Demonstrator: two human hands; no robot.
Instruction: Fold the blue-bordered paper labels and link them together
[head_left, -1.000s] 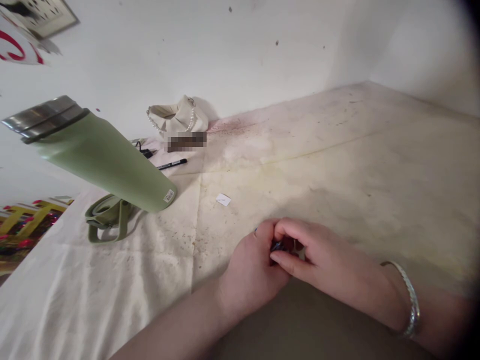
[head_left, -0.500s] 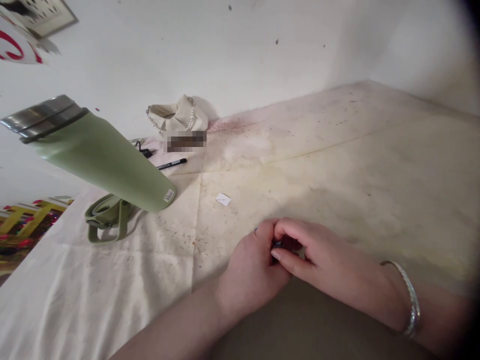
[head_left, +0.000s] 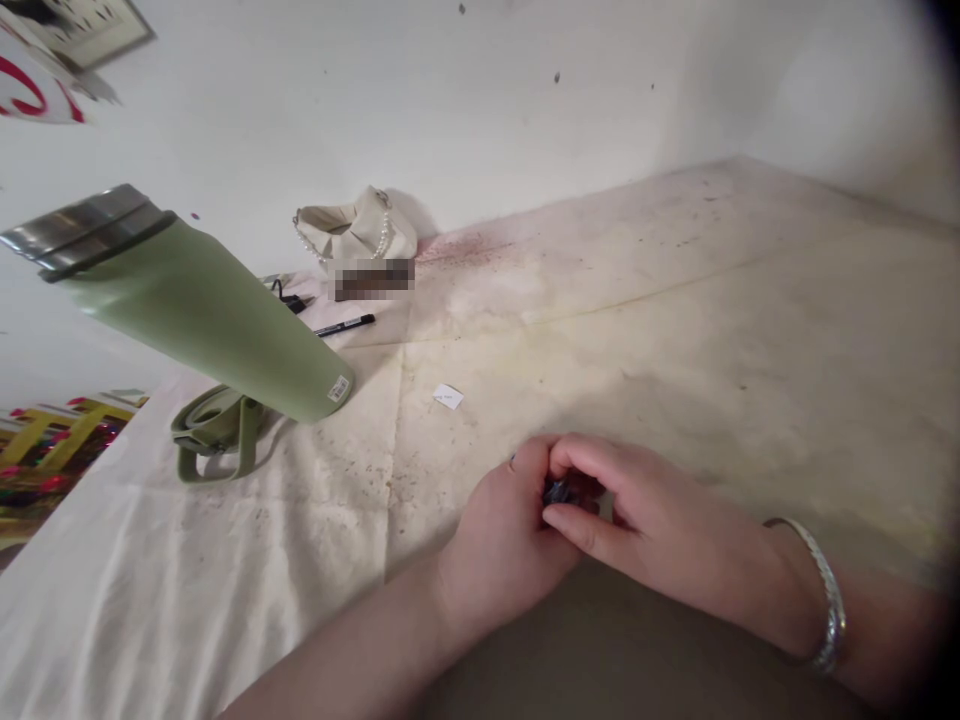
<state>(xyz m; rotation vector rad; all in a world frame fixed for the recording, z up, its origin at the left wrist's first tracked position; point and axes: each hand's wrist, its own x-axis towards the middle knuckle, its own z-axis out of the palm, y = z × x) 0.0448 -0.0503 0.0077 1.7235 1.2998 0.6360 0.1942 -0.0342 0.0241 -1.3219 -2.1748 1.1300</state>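
Both hands together at the near edge of the desk (head_left: 630, 350). The dark piece (head_left: 556, 493) sits between them, mostly covered; its form cannot be told. Left hand (head_left: 495, 530): grip curled in, back of the hand up, fingers largely hidden; cannot tell whether it pinches. Right hand (head_left: 652, 505): grip bent into a ring, thumb and forefinger tips either side of the piece, seemingly pinching it. Judgement: steady the left as anchor, let the right do the fine work with light fingertip pressure; open the ring slightly for sight. Working low over the desk suits a small piece. Slip (head_left: 448, 397) near, bottle (head_left: 217, 315) well apart.
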